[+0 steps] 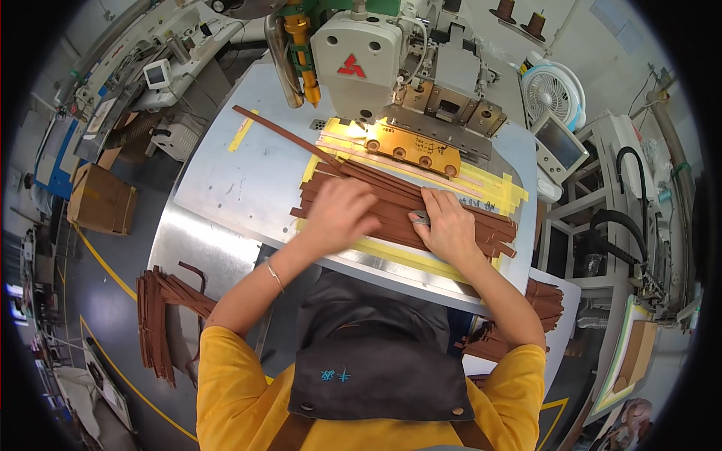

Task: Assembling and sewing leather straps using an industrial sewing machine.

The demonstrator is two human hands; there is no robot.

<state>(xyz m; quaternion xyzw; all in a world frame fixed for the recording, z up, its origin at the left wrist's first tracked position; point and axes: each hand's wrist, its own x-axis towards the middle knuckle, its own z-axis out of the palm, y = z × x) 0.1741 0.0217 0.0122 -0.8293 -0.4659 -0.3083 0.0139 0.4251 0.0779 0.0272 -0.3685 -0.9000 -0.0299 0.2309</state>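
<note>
A pile of flat brown leather-like strips (pixel 391 218) lies on the light machine table, running left to right. My left hand (pixel 342 214) is over the pile's left part, smeared by motion, so its grip is hidden. My right hand (pixel 449 228) rests on the pile's right part with fingers bent. A small grey metal-looking tool (pixel 420 218) shows between its thumb and forefinger; its kind I cannot make out. One longer strip (pixel 274 133) sticks out from the pile toward the far left. Beyond the pile, a yellow clamp plate (pixel 414 147) sits under the sewing machine head (pixel 358 64).
Yellow tape (pixel 514 189) edges the work area. A bundle of brown strips (pixel 156 323) hangs at the lower left; more strips (pixel 545 304) lie at the right. A white fan (pixel 547 92) and a control screen (pixel 560 143) stand right of the machine. A cardboard box (pixel 101 197) sits left.
</note>
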